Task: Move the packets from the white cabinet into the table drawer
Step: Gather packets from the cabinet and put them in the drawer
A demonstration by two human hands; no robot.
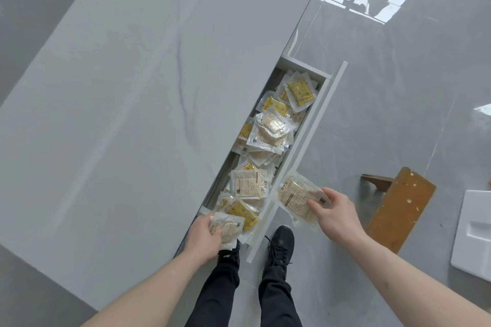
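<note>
Left hand grips a clear packet of pale, crumbly contents, fingers curled round its near end, over the near end of the open drawer. Right hand pinches a second clear packet, thumb on top and fingers beneath, just outside the drawer's white front panel, above the floor. This one is flat and see-through, with beige filling and a brown-edged printed label. The drawer stands pulled out from the grey bench and is heaped along its length with like packets: some show yellow printed faces, others white label backs, overlapping at all angles. Black shoes stand below the drawer front.
</note>
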